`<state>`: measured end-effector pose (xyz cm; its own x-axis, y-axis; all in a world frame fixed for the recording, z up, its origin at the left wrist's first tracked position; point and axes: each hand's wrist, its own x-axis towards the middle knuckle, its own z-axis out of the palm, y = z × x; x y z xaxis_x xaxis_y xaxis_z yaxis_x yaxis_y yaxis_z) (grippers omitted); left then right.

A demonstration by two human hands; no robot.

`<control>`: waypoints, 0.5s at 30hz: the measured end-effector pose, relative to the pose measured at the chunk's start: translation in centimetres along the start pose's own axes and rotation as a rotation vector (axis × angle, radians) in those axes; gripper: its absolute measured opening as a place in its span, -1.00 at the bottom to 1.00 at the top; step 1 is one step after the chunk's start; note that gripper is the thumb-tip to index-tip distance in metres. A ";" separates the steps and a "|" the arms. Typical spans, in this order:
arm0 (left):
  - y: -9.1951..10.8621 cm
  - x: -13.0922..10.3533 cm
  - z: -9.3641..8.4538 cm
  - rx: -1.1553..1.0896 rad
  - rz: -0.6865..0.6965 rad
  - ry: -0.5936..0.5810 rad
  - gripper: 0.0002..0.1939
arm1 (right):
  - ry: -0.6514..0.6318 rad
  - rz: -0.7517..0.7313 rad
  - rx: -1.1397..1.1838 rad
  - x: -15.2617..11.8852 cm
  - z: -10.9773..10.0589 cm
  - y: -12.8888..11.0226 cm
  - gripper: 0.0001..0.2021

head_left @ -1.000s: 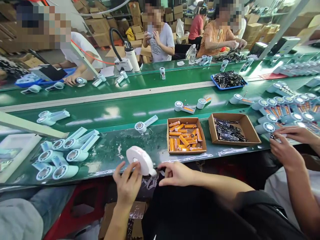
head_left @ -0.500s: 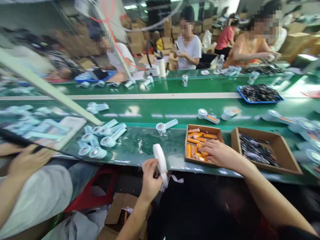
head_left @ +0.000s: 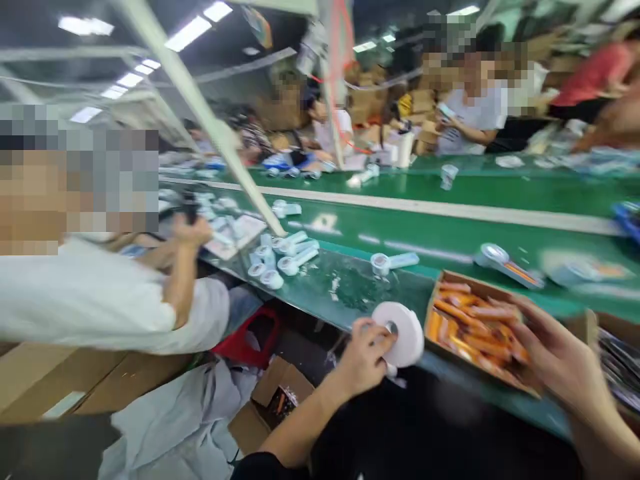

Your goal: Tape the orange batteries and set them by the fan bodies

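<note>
My left hand (head_left: 367, 357) is closed on a roll of white tape (head_left: 407, 337), with fingers at its centre hole and a loose end hanging below. The roll is held just off the bench's front edge. My right hand (head_left: 560, 350) is at the right side of a small cardboard box (head_left: 431, 313) of orange cylindrical pieces (head_left: 470, 327). Its fingers reach over that side, but motion blur hides whether they grip anything. Behind the tape roll, a light-blue handle-shaped part with a round head (head_left: 383, 264) lies on the bench.
Several similar light-blue parts (head_left: 285, 260) are clustered at left, others on the green conveyor belt (head_left: 440, 237). A second box of dark pieces (head_left: 620, 360) stands at right. A co-worker (head_left: 120, 300) sits at left by a red stool (head_left: 255, 337). A slanted pole (head_left: 210, 127) crosses the view.
The camera has turned left, so the scene shifts right and tilts. The tape roll now faces me more flatly. My right hand has drawn from over the orange pieces toward the box's right side.
</note>
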<state>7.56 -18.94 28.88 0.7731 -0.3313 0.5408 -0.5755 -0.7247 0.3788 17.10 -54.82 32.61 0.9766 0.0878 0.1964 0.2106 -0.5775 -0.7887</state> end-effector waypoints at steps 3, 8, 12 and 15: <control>0.1 0.8 -0.8 0.095 0.046 -0.024 -0.43 | 0.042 0.051 0.166 -1.2 0.7 -6.1 -0.44; 0.0 1.7 -1.2 0.188 0.154 -0.044 -0.44 | -0.157 -0.087 0.141 -1.8 2.9 -8.2 -0.71; 0.8 1.8 -1.7 0.248 0.204 -0.056 -0.42 | -0.210 -0.077 0.126 -2.7 4.1 -8.3 -0.70; 1.4 2.0 -2.1 0.306 0.178 -0.075 -0.46 | -0.326 0.050 0.283 -3.1 4.7 -8.0 -0.63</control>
<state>7.79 -19.36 32.04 0.6919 -0.5035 0.5175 -0.6051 -0.7954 0.0351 12.63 -46.62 35.60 0.9393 0.3430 -0.0047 0.1219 -0.3467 -0.9300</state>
